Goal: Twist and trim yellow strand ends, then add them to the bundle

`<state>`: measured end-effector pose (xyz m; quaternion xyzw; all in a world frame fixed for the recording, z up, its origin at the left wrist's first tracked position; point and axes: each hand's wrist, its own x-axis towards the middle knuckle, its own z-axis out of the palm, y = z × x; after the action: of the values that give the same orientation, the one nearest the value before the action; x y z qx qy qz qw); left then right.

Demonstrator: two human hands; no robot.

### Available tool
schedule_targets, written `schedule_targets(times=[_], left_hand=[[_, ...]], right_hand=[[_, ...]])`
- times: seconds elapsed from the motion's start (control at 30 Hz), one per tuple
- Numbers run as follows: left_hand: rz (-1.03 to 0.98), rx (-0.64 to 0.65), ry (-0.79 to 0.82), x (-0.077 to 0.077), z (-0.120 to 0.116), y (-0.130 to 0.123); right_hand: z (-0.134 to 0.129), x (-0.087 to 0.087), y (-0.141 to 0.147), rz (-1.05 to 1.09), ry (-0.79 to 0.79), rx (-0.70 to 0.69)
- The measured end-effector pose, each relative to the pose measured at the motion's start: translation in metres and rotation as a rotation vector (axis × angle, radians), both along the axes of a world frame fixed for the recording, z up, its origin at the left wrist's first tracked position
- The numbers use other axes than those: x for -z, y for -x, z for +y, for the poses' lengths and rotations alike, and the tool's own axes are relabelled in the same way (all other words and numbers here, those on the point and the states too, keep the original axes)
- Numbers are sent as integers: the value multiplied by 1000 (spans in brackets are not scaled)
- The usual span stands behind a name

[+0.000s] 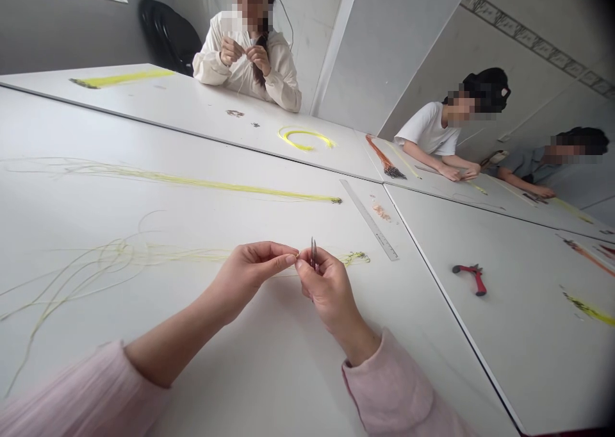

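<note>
My left hand (254, 267) is closed in a pinch. Its thumb and forefinger meet the fingertips of my right hand (329, 286), and whatever tiny thing lies between them is too small to name. Small pointed metal scissors (314, 252) stand up out of my right hand, blades upward, with the rest mostly hidden by the fingers. Behind both hands a loose bundle of pale yellow lines (185, 255) lies across the table, its dark knotted end (358, 257) showing right of my fingers. Farther back stretches a second, straighter yellow bundle (216, 185).
A clear ruler (369, 219) lies beside orange bits (382, 213). Red-handled pliers (473, 278) rest on the right-hand table. Across the tables sit several people, near a coiled yellow bundle (300, 146) and an orange bundle (384, 160). Seams (446, 296) separate the tabletops.
</note>
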<state>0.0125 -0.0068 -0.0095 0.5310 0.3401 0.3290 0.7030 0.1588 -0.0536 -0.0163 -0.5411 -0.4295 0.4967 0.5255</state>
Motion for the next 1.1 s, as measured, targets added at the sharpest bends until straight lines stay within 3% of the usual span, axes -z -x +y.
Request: schedule_targets(times=[0.23,0.4,0.8,1.1], left_hand=[[11,16,21,0,0,-1],[54,9,14,1,1,1],[93,90,17,7,6,4],[106,74,13,4,6,2]], right_hand=[[-1,2,2,-77,-16,21],[-2,-1,-1,-199,-128,55],[0,-5,-8,-354,-277,-65],[-2,0,-3,-252,-180,-70]])
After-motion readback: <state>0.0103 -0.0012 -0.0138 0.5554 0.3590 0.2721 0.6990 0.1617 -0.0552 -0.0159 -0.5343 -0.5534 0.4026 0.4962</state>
